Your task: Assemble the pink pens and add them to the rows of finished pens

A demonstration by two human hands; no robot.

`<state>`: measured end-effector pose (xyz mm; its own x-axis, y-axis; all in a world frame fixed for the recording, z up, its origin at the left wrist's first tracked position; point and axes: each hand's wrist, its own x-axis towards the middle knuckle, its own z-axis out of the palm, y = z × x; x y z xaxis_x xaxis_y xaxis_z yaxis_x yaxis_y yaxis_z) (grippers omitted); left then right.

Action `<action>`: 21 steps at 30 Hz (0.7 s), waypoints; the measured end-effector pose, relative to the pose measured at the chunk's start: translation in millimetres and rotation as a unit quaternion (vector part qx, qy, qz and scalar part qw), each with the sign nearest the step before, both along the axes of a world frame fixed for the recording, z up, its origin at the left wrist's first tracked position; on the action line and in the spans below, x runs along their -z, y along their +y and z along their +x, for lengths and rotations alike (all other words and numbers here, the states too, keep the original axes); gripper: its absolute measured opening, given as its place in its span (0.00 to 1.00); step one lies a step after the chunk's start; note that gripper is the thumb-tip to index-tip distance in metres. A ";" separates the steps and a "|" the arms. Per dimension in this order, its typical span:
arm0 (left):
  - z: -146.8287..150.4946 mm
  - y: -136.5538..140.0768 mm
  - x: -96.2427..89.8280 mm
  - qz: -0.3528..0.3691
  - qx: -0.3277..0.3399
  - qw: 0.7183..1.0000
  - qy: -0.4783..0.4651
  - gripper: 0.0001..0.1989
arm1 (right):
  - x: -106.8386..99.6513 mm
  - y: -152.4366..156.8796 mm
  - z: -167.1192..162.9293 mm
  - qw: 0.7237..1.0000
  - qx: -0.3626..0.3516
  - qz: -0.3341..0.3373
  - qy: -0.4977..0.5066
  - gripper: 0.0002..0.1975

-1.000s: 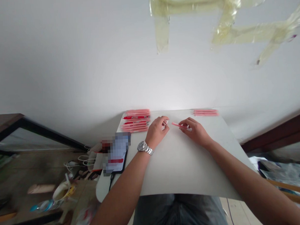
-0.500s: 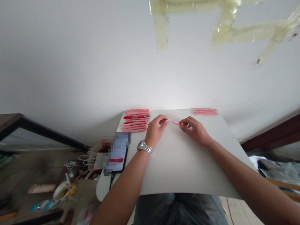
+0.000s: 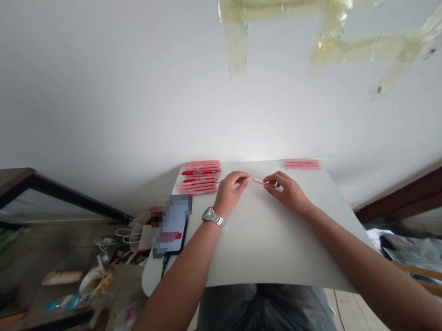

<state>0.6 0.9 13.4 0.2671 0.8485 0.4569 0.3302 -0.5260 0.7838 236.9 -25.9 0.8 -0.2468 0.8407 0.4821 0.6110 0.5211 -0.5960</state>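
- Far out left of the left hand [image 3: 230,190] and lower down: a bottle [image 3: 68,303] and a cup [image 3: 91,281], both blurred.
- Nearer, left of the left hand and closer to the body: a phone [image 3: 176,221] with pixelated screen. Liable to a nudge from the left forearm [image 3: 184,274], if swung outward.
- Just left of the left hand: a pile of pink sticks [image 3: 199,188], with red pens [image 3: 197,173] among them. Liable to scatter or roll, if bumped by the knuckles.
- At the left hand, beyond a watch [image 3: 213,216]: thumb and forefinger pinched narrow, seemingly on a small pale bit [image 3: 250,178], too tiny to name. Easily dropped or shot sideways, if squeezed off-centre.
- Between the hands: the free end of a pink stick [image 3: 258,181], very near the left fingertips. Prone to a knock, from any small jerk of either wrist.
- At the right hand [image 3: 288,189]: thumb and fingers closed around that stick, slightly tilted. Possible twist or slip, from holding well back from the free end.
- Beyond and right of the right hand: a smaller row of pink sticks [image 3: 303,165], near the wall [image 3: 300,133]. At risk only from a careless outward sweep.
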 end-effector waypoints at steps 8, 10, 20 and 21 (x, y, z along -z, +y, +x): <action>1.8 -2.8 -2.1 -0.020 0.012 1.000 -0.007 0.06 | -0.6 -0.9 -0.9 1.000 -0.009 0.003 0.002 0.07; 1.8 -3.1 -2.3 -0.011 0.017 1.000 -0.004 0.07 | 0.0 -0.9 -0.7 1.000 -0.010 0.003 0.001 0.08; 1.6 -3.6 -1.9 -0.017 0.024 1.000 -0.002 0.08 | -0.5 -2.2 -1.2 1.000 -0.012 -0.008 -0.002 0.09; 1.6 -3.6 -2.1 -0.016 0.025 1.000 -0.002 0.08 | -0.4 -2.1 -1.3 1.000 -0.011 -0.008 -0.003 0.09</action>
<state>2.1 -2.7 15.5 0.3088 0.8484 0.4299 0.3009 -0.5159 0.8020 235.7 -27.9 1.2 -0.2686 0.8427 0.4666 0.6024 0.5249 -0.6013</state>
